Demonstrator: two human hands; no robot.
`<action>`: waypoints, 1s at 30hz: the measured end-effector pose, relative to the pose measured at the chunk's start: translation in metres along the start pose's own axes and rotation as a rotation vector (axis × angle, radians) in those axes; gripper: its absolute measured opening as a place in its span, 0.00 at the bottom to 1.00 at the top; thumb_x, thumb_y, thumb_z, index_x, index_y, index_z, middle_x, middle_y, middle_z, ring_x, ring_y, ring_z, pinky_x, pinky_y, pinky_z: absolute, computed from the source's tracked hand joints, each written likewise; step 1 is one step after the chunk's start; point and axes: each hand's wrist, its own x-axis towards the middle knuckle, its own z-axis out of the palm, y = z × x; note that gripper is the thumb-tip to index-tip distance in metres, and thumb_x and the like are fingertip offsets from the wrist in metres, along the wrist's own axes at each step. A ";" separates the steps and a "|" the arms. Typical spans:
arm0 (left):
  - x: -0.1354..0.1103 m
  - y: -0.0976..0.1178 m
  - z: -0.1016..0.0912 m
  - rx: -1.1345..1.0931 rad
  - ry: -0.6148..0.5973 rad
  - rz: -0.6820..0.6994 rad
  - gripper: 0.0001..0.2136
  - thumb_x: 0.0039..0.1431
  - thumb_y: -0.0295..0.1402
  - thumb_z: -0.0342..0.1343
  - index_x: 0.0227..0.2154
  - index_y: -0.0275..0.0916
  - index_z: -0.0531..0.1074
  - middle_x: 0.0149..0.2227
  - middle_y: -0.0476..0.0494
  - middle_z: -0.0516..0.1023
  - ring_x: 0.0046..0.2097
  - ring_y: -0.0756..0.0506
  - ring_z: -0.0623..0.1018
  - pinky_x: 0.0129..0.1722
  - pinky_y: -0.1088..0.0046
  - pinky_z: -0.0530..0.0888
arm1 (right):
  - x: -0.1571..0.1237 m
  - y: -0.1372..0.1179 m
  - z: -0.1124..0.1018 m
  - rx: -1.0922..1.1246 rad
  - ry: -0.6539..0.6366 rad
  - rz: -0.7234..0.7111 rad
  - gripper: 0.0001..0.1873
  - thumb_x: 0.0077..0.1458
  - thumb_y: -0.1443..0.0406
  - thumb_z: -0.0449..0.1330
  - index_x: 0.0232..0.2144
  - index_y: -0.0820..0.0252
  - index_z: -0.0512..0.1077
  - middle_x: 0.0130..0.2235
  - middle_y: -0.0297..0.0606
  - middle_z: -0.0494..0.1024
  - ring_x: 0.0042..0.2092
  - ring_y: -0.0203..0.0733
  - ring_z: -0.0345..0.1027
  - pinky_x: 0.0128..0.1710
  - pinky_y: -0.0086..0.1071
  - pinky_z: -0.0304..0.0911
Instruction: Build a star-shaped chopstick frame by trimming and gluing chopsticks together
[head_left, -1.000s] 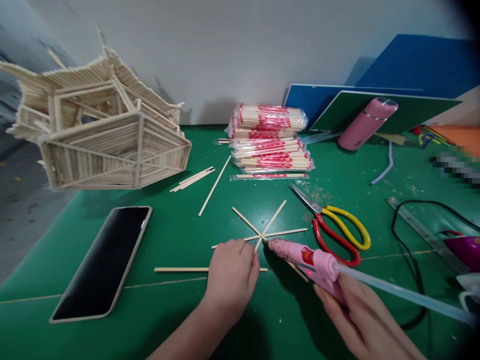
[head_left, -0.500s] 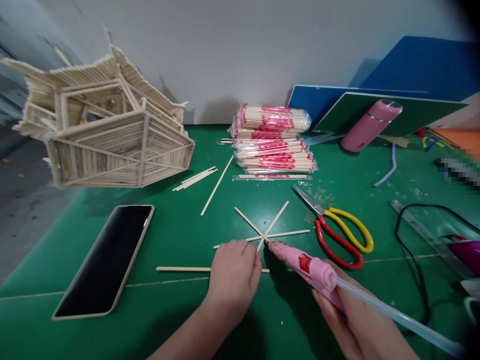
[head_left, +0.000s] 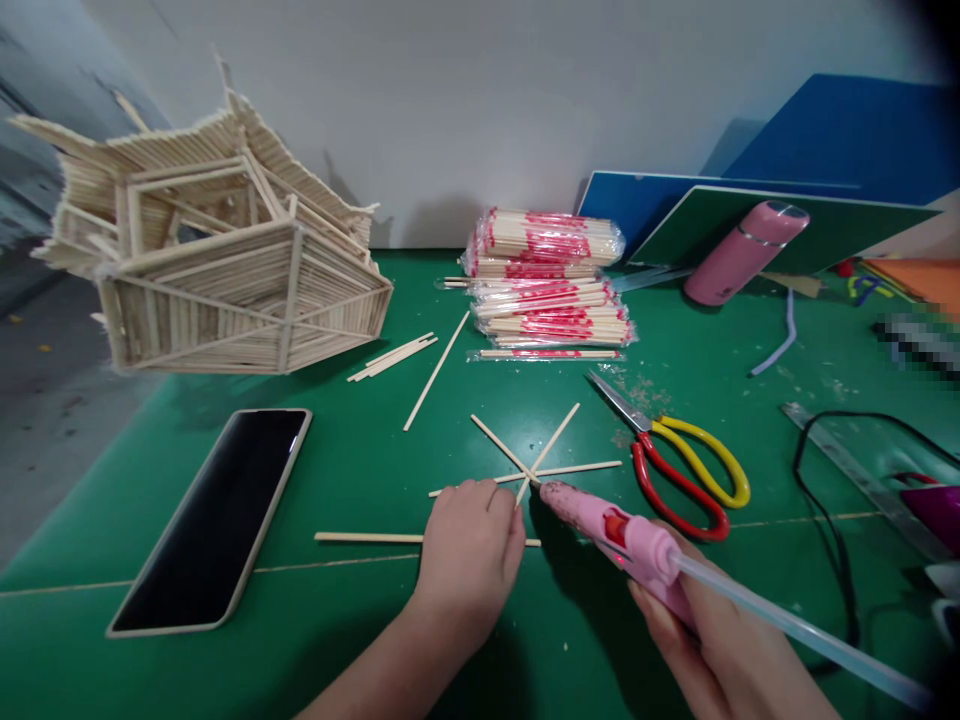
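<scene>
Several thin wooden sticks (head_left: 577, 468) cross one another in a star on the green table. My left hand (head_left: 471, 530) is closed over the near left part of the star, its fingers curled down on the sticks; the fingertips are hidden. A longer loose chopstick (head_left: 367, 538) passes beneath that hand. In my right hand (head_left: 720, 630) is a pink hot glue gun (head_left: 600, 520), gripped by its handle. A long translucent glue stick (head_left: 802, 622) sticks out of its back. The nozzle meets the crossing point of the sticks, and a small red light glows on the gun.
Scissors (head_left: 675, 455) lie just right of the star. A phone (head_left: 214, 520) and a stick-built model (head_left: 240, 280) stand left. Wrapped chopsticks (head_left: 551, 275), loose short sticks (head_left: 394, 358) and a pink flask (head_left: 746, 255) are farther back. A black cable (head_left: 832, 530) and ruler (head_left: 862, 480) lie right.
</scene>
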 end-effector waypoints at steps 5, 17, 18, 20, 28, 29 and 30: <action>0.001 0.001 0.000 -0.015 -0.006 -0.002 0.10 0.55 0.28 0.42 0.24 0.38 0.67 0.26 0.44 0.71 0.30 0.43 0.69 0.29 0.67 0.61 | -0.002 -0.001 -0.005 0.053 -0.017 0.019 0.15 0.53 0.57 0.49 0.40 0.56 0.66 0.33 0.40 0.77 0.31 0.45 0.72 0.28 0.30 0.70; 0.000 0.000 0.000 -0.011 -0.015 -0.001 0.11 0.56 0.29 0.41 0.24 0.38 0.67 0.26 0.44 0.71 0.31 0.43 0.69 0.29 0.67 0.60 | 0.006 -0.007 -0.005 0.040 0.095 0.001 0.18 0.55 0.54 0.46 0.38 0.59 0.67 0.31 0.42 0.77 0.31 0.44 0.72 0.31 0.31 0.69; 0.001 0.000 0.001 -0.011 -0.019 -0.003 0.11 0.56 0.29 0.41 0.24 0.38 0.67 0.26 0.44 0.71 0.31 0.43 0.69 0.29 0.67 0.60 | 0.006 -0.007 -0.004 0.034 0.113 -0.003 0.18 0.55 0.55 0.45 0.38 0.59 0.67 0.32 0.42 0.77 0.32 0.44 0.72 0.31 0.31 0.68; 0.001 0.001 0.001 -0.014 -0.026 -0.007 0.11 0.56 0.29 0.41 0.24 0.38 0.68 0.27 0.44 0.71 0.31 0.43 0.69 0.30 0.66 0.61 | 0.004 -0.006 -0.001 0.029 0.152 -0.006 0.18 0.55 0.56 0.45 0.38 0.60 0.67 0.32 0.43 0.77 0.33 0.44 0.72 0.32 0.31 0.68; -0.001 0.000 0.000 -0.030 -0.025 -0.011 0.11 0.56 0.29 0.41 0.24 0.38 0.67 0.27 0.44 0.71 0.31 0.43 0.69 0.30 0.66 0.61 | 0.004 -0.003 -0.009 0.068 0.172 -0.063 0.18 0.54 0.55 0.47 0.39 0.59 0.67 0.32 0.41 0.77 0.31 0.43 0.72 0.29 0.29 0.69; -0.001 0.000 0.000 -0.030 -0.025 -0.009 0.11 0.56 0.29 0.41 0.24 0.38 0.67 0.27 0.44 0.71 0.31 0.43 0.69 0.30 0.66 0.61 | 0.004 -0.003 -0.010 0.078 0.166 -0.064 0.18 0.54 0.55 0.47 0.40 0.59 0.67 0.31 0.41 0.77 0.30 0.43 0.72 0.29 0.29 0.69; -0.001 -0.001 0.000 -0.030 -0.025 -0.011 0.11 0.56 0.29 0.41 0.24 0.38 0.67 0.26 0.44 0.71 0.31 0.43 0.69 0.30 0.66 0.61 | 0.005 -0.004 -0.011 0.088 0.163 -0.058 0.18 0.54 0.55 0.47 0.40 0.58 0.67 0.31 0.40 0.77 0.30 0.43 0.72 0.28 0.29 0.69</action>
